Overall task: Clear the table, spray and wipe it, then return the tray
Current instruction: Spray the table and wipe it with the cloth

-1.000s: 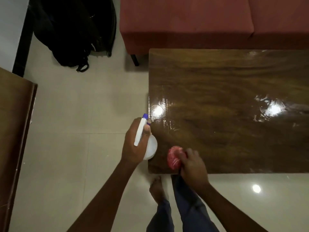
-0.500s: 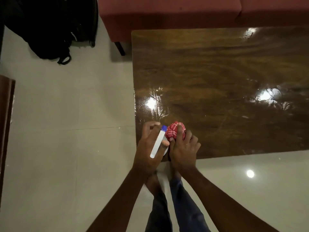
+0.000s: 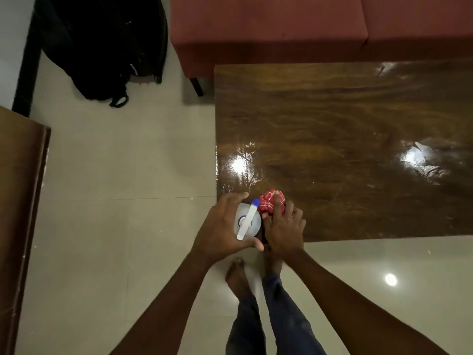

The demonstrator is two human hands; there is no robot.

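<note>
A clear spray bottle (image 3: 247, 221) with a white trigger and blue nozzle stands upright at the near left corner of the glossy dark wooden table (image 3: 345, 139). My left hand (image 3: 220, 226) curls round the bottle, fingers on its far side and thumb on the near side. Right beside it, my right hand (image 3: 284, 226) grips a bunched red patterned cloth (image 3: 271, 201) that rests on the tabletop. The tabletop shines with wet streaks near its left edge.
A red sofa (image 3: 281, 29) runs along the table's far side. A black backpack (image 3: 107, 47) lies on the pale tiled floor at the upper left. A brown wooden furniture edge (image 3: 23, 201) lines the left. My bare feet (image 3: 238, 275) stand by the table's near edge.
My left hand brought the spray bottle from beside the table onto its near left corner and stood it upright. My right hand slid the cloth forward, close to the bottle.
</note>
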